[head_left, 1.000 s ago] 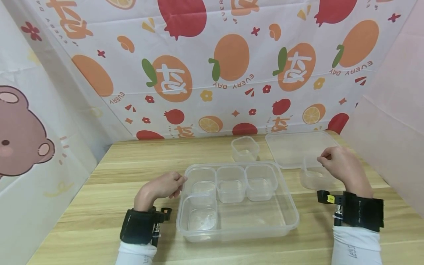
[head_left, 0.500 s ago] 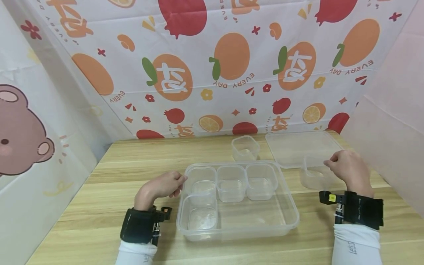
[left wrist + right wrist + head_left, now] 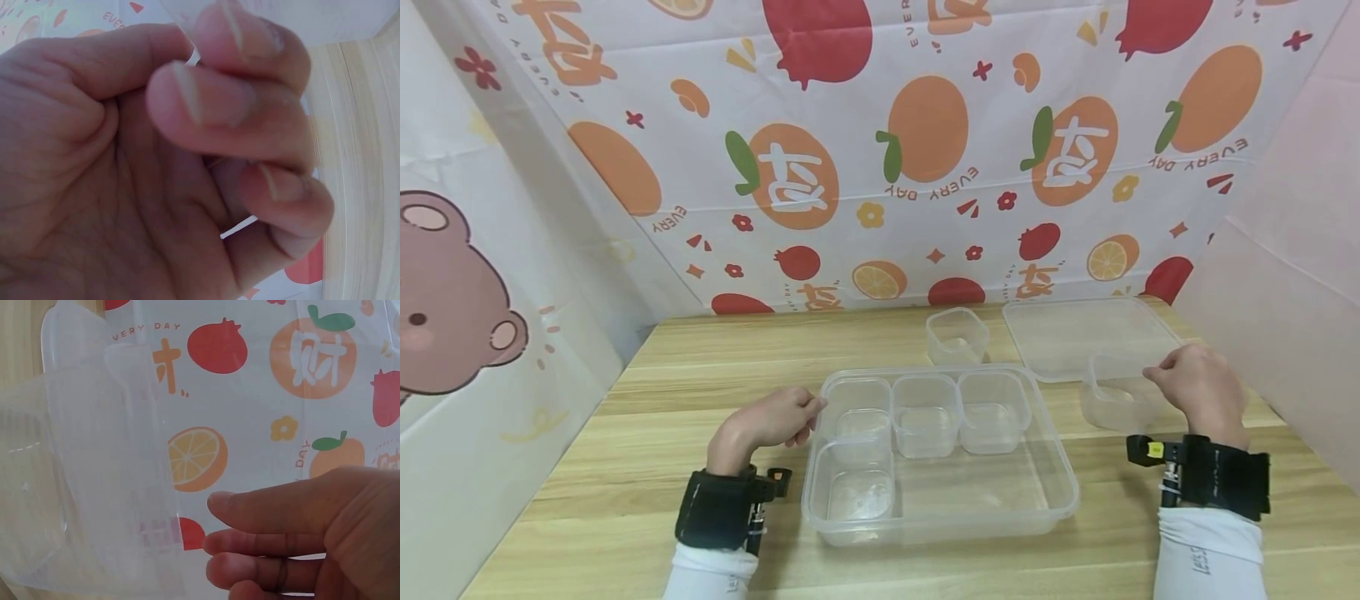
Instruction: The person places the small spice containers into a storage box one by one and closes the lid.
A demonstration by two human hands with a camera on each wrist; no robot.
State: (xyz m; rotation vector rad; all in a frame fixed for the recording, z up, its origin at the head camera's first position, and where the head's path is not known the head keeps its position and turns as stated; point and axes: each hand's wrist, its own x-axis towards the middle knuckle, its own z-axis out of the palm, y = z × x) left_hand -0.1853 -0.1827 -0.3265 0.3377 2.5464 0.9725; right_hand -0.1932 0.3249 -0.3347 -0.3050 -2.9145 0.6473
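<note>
My left hand (image 3: 775,418) pinches the left rim of a large clear plastic container (image 3: 973,492) between thumb and index finger. The left wrist view shows the other fingers of that hand (image 3: 231,100) curled, with a bit of the container's wall at the fingertips. Several small clear boxes (image 3: 925,425) stand inside, along the back and in the front left corner. Another small clear box (image 3: 1112,404) stands outside on the right. Beside its rim is my right hand (image 3: 1202,387), fingers loosely bent. In the right wrist view, a gap separates these fingertips from the box (image 3: 112,469).
A further small clear box (image 3: 957,340) stands behind the large container. To its right a flat clear lid (image 3: 1086,333) lies on the wooden table (image 3: 730,350), partly behind the right-hand box. Printed cloth (image 3: 880,167) hangs along the back, with plain cloth at the right.
My right hand has shifted a little to the right and down, away from the small box's rim. The left hand and the large container stay in place.
</note>
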